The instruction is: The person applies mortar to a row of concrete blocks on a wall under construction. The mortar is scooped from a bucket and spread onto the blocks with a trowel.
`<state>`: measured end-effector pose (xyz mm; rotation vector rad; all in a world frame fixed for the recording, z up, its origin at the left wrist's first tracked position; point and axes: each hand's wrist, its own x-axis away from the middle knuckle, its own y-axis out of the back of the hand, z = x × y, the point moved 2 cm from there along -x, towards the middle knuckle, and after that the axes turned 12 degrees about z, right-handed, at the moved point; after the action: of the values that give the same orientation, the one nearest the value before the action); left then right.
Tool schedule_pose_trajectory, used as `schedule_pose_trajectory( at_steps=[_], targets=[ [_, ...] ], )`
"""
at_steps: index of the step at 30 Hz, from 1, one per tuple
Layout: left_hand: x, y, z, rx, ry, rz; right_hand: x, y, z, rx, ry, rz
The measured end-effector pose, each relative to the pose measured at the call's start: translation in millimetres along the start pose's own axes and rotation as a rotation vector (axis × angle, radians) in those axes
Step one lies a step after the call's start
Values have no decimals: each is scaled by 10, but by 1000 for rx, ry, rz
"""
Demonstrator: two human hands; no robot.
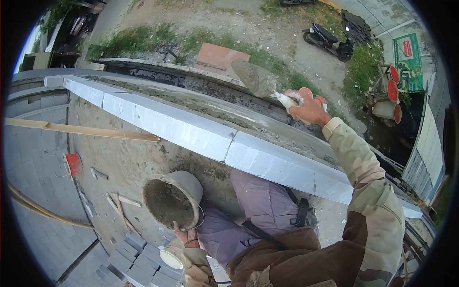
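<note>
My right hand [306, 106] is closed around the handle of a trowel [256, 79], held out beyond the far side of a low block wall. Grey mortar covers the trowel's blade. Below, my left hand [185, 235] grips the rim of a bucket [189, 186], its fingers at the inside edge. The bucket is tilted, and wet grey mortar [167, 203] coats its inside. Between my hands runs a row of pale blocks [167, 119], with a strip of mortar [201, 107] along its far side.
Stacked grey blocks [138, 260] and a white-lidded pail [172, 258] are near my left arm. Wooden sticks [122, 210], a red container [73, 165] and a long plank [86, 130] lie left. Beyond the wall are a brown board [220, 56] and a parked motorbike [330, 40].
</note>
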<state>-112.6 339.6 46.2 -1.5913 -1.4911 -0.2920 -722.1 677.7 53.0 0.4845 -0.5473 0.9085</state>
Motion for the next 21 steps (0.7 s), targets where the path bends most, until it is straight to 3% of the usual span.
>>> schedule_pose_trajectory(
  at_steps=[1, 4, 5, 9, 11, 13, 15, 17, 19, 21],
  targets=[
    [-1, 41, -22, 26, 12, 4, -83, 27, -178, -11, -5, 4],
    [37, -56, -35, -9, 15, -33, -486, -116, -987, -603, 7, 282],
    [49, -124, -23, -17, 29, -65, -590, -160, -1234, -609, 6, 290],
    [18, -113, -68, -33, 25, -113, -695, -123, -1753, -899, -74, 261],
    [10, -62, -95, -49, 24, -138, -649, 71, -1744, -908, -35, 35],
    [5, -29, -105, -49, 29, -164, -721, 241, -1895, -880, 10, -22],
    [-11, -21, -106, -47, 32, -184, -766, 396, -1963, -719, 65, -307],
    [5, -10, -101, 10, 37, -219, -868, 310, -2038, -635, 66, -392],
    [24, -29, -60, -23, 25, -199, -938, 95, -1894, -260, 85, -570],
    [33, -53, -67, -57, 12, -177, -1006, -386, -1827, 51, -7, -408]
  ],
)
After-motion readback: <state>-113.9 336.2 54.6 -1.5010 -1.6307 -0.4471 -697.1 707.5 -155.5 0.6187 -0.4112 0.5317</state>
